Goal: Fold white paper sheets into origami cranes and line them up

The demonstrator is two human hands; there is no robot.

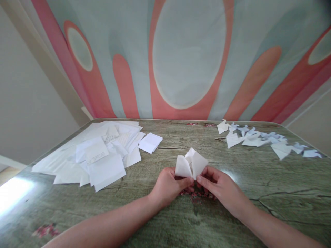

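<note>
A partly folded white paper [198,162] is held just above the table, its flaps standing up with a gap between them. My left hand [169,182] pinches its lower left side, thumb near the bottom point. At the lower right side, my right hand [213,181] grips the same paper, thumb and fingers closed on it. The two thumbs almost meet at the bottom of the fold. Fingers beneath the paper are partly hidden.
Loose white papers [108,172] lie in a spread pile on the left. A small stack of folded paper squares [150,142] sits beside it. Several folded paper birds [254,140] stand at the back right. The wood-patterned table [258,179] ends against a painted backdrop [188,55].
</note>
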